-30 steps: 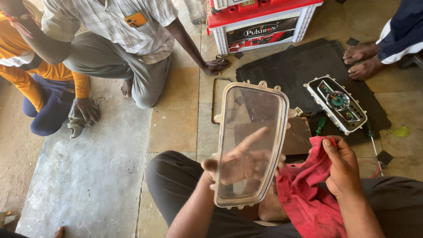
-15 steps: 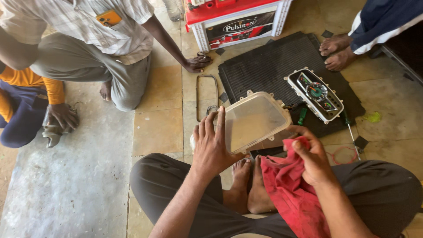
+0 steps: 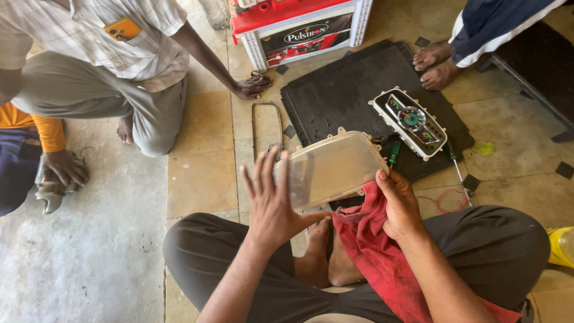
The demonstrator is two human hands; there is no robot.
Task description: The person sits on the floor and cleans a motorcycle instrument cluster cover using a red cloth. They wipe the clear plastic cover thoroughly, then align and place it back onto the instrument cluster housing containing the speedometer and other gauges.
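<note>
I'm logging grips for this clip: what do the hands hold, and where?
Left hand holds the clear cover by its left end. Right hand grips its right edge and a red rag.

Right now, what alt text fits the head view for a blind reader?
A seated person's left hand and right hand hold a clear plastic cover over a red cloth; an instrument cluster lies on a black mat beyond.
</note>
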